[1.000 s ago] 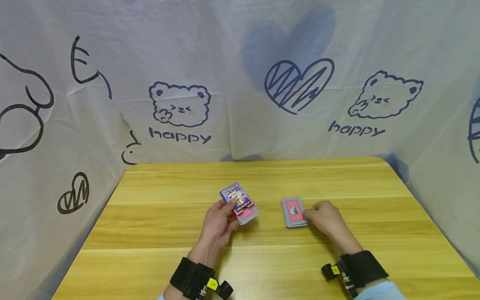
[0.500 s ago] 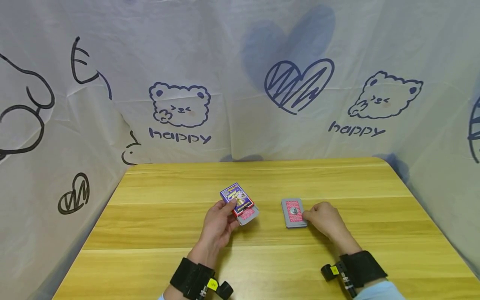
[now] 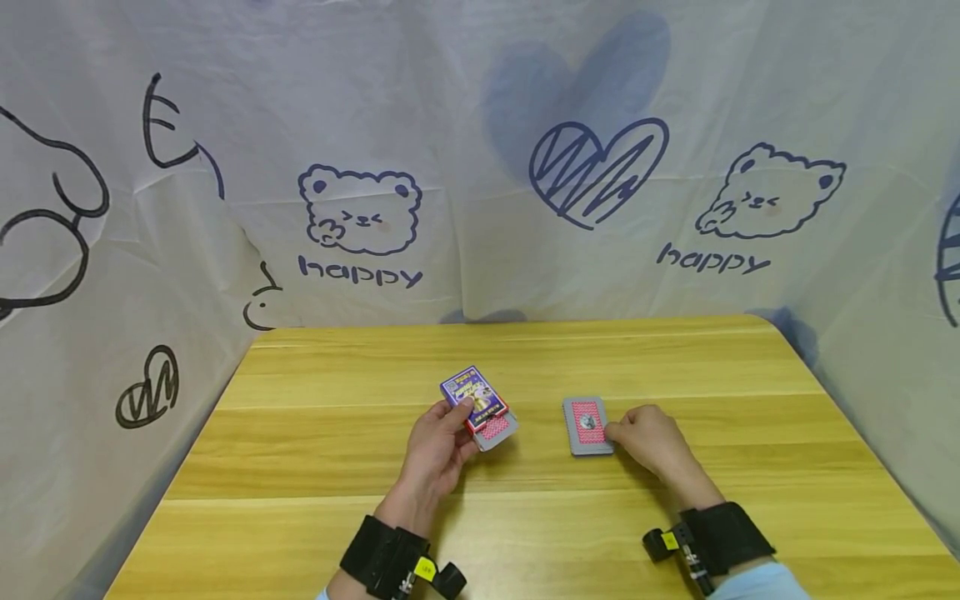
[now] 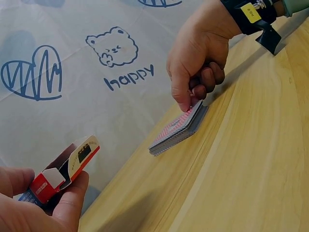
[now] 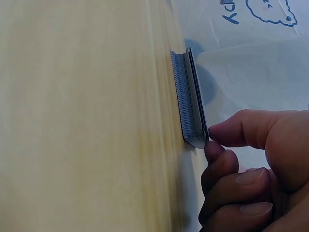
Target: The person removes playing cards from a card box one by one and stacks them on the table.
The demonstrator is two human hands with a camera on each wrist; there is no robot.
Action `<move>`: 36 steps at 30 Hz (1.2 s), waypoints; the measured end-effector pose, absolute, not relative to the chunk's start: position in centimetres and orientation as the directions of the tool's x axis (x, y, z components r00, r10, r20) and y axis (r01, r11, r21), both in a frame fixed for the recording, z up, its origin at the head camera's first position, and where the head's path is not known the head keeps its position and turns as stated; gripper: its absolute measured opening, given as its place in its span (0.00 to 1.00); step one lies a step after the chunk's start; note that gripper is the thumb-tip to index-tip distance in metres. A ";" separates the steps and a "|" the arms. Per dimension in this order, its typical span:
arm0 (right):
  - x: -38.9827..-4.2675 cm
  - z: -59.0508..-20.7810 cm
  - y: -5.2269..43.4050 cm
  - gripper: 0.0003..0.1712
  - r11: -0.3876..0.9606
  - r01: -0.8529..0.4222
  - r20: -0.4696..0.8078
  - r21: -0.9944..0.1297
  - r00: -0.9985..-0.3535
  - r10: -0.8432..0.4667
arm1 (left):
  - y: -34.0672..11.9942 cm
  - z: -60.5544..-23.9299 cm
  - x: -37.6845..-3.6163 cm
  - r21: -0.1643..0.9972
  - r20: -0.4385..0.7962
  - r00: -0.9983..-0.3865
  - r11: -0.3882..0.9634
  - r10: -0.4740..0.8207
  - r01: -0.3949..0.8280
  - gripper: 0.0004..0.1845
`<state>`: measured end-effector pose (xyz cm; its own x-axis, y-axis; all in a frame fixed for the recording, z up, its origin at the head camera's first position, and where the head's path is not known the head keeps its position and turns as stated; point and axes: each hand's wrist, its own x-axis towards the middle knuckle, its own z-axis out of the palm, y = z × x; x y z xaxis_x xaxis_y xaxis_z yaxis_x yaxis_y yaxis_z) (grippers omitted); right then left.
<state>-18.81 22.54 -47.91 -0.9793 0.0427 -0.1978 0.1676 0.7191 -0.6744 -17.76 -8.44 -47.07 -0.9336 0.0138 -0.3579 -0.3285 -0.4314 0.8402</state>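
Note:
My left hand (image 3: pixel 463 417) grips a purple and red card box (image 3: pixel 474 392) just above the wooden table (image 3: pixel 525 533). Red-backed cards (image 3: pixel 497 428) stick out of the box's open end. In the left wrist view the box (image 4: pixel 67 166) rests against my thumb, its flap open. To the right, a grey-edged deck of cards (image 3: pixel 587 425) lies on the table. My right hand (image 3: pixel 611 433) pinches its near right edge, the other fingers curled. The right wrist view shows the deck (image 5: pixel 189 108) edge-on against my fingertips (image 5: pixel 227 133).
A white cloth printed with bears, hearts and "happy" (image 3: pixel 360 271) hangs behind and beside the table. The table's back edge (image 3: pixel 510 325) lies just beyond the cards. Black wrist straps (image 3: pixel 382 554) sit on both forearms.
The deck under my right hand looks slightly squarer than a second ago. My left hand and the box have not moved.

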 end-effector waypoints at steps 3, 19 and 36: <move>-18.8 -47.9 22.5 0.22 0.719 0.166 -0.191 -0.675 -0.980 0.046 | -8.5 -47.1 -17.8 0.840 -0.360 -0.933 -0.430 0.012 -0.330 0.25; -16.6 -45.8 17.1 0.16 0.514 0.010 -0.008 -0.858 -1.000 0.007 | -7.8 -47.1 -17.3 0.838 -0.353 -0.933 -0.419 0.074 -0.350 0.25; -15.7 -46.6 13.3 0.18 0.326 0.116 -0.137 -0.938 -0.990 -0.041 | -6.9 -47.4 -16.8 0.838 -0.340 -0.931 -0.404 0.136 -0.365 0.24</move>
<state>-15.68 13.28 -46.62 -0.9898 -0.0411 -0.1366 0.1160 0.3257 -0.9383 -16.79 -6.94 -47.36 -0.9306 0.1359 -0.3399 -0.3653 -0.4043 0.8385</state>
